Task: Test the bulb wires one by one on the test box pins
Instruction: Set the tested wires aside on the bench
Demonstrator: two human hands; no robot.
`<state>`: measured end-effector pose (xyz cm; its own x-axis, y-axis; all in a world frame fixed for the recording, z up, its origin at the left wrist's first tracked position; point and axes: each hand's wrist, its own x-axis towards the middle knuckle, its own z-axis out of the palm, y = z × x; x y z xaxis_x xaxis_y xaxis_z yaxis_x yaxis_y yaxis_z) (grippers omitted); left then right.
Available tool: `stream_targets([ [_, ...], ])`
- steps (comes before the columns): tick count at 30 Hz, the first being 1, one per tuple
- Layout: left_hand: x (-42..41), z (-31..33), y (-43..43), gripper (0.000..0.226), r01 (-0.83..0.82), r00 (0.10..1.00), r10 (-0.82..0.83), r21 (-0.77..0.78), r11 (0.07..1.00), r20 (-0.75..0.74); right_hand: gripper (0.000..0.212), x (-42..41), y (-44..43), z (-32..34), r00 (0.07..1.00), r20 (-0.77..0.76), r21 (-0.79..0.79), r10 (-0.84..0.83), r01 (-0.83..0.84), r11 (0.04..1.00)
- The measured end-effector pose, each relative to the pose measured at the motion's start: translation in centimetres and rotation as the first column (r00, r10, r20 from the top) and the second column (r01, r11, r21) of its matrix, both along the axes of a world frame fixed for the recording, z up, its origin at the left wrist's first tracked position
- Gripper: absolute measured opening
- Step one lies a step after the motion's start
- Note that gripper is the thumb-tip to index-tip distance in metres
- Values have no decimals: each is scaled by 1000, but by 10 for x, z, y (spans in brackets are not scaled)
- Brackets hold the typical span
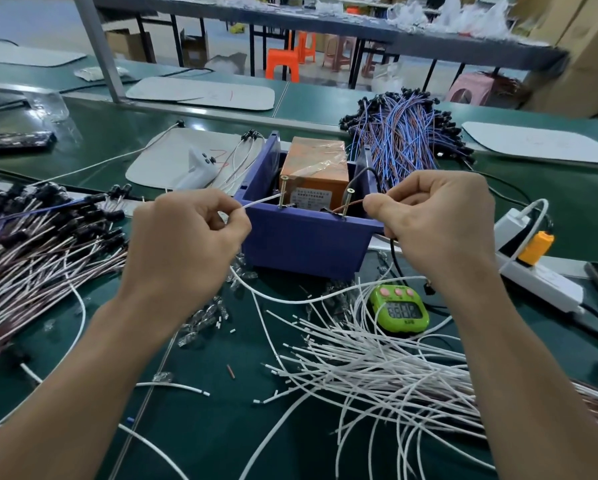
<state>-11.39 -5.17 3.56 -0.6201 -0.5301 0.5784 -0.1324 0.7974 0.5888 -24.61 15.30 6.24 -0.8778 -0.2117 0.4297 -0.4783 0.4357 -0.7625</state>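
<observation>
Left hand (186,237) pinches white wire (261,202) at left pin (283,192) | right hand (436,216) pinches brown wire (355,203) at right pin (349,199)

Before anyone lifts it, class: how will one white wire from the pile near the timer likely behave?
Probably floppy: the white wires lie in loose curves. Likely light, being so thin. It may snag, since the pile is tangled.

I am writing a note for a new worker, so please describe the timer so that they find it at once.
Start at the blue box in the middle of the green table. Near its front right corner, the timer lies at the far edge of the heap of white wires. It alone is bright green, with pink buttons and a grey number screen.
</observation>
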Motion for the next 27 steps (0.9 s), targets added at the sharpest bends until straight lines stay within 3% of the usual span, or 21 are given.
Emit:
stream_targets([
  [13, -2, -4, -3, 14, -42, 999, 42, 4, 999, 33, 24, -1, 1, -1, 1000, -7, -4, 8, -8, 1000],
  [16, -3, -4, -4, 15, -52, 998, 52, 12, 999, 39, 24, -4, 7, 0, 990, 96, -33, 108, -105, 994],
  [22, -1, -3, -1, 17, -40, 999, 40, 27, 999, -11, 25, -13, 18, 7, 867, 352, -155, 352, -317, 936],
  [27, 1, -9, 6, 16, -27, 998, 32, 79, 996, -57, 27, -18, 27, 9, 784, 429, -155, 449, -425, 892],
])
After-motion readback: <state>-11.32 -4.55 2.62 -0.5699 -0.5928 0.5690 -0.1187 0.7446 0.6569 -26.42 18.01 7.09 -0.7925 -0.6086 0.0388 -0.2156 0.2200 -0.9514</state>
